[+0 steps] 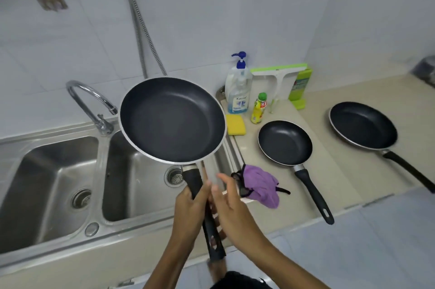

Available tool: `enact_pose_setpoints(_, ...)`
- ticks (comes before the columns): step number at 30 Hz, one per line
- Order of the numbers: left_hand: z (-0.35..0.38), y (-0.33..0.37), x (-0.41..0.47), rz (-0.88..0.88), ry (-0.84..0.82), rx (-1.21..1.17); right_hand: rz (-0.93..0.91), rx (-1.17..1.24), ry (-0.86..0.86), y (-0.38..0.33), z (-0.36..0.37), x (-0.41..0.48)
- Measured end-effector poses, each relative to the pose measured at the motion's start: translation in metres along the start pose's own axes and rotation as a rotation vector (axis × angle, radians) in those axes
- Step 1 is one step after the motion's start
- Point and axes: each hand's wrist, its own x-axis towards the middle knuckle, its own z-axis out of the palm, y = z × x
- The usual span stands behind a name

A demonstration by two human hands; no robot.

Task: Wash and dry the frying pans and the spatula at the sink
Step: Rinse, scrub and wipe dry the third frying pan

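A black frying pan (173,119) is held tilted above the right basin of the steel sink (58,194). My left hand (190,201) grips its black handle. Beside the handle on the right is my right hand (229,204), fingers straight and spread. A small frying pan (284,142) and a larger frying pan (362,123) lie on the beige counter (341,171) to the right. A purple cloth (261,185) lies at the counter's edge by the sink. No spatula is in view.
A curved tap (87,98) stands behind the sink. At the counter's back stand a soap pump bottle (239,88), a yellow sponge (235,125), a small yellow bottle (259,108), a squeegee (280,76) and a green sponge pack (301,83). A shower hose (141,29) hangs on the tiled wall.
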Motion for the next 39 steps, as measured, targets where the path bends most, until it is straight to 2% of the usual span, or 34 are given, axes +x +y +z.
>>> enact_pose_setpoints(3,0.008,0.008,-0.006,0.069,-0.037,0.021,-0.002,0.115,-0.024,-0.006,0.013,-0.016)
enact_pose_setpoints(8,0.018,0.022,-0.032,0.153,-0.084,0.026,-0.082,0.035,0.043,-0.005,0.002,-0.038)
enact_pose_setpoints(15,0.060,0.031,-0.048,-0.047,-0.333,0.007,-0.129,-0.078,0.215,0.025,-0.045,-0.069)
enact_pose_setpoints(19,0.107,0.045,-0.055,-0.020,-0.451,0.089,-0.128,-0.086,0.291,0.041,-0.089,-0.080)
enact_pose_setpoints(23,0.182,0.059,-0.059,-0.070,-0.433,0.146,-0.143,-0.068,0.383,0.061,-0.156,-0.080)
enact_pose_setpoints(25,0.230,0.065,-0.063,-0.061,-0.490,0.175,-0.144,-0.068,0.413,0.075,-0.198,-0.082)
enact_pose_setpoints(39,0.618,0.101,-0.072,-0.002,-0.717,0.202,-0.078,-0.093,0.622,0.163,-0.562,-0.086)
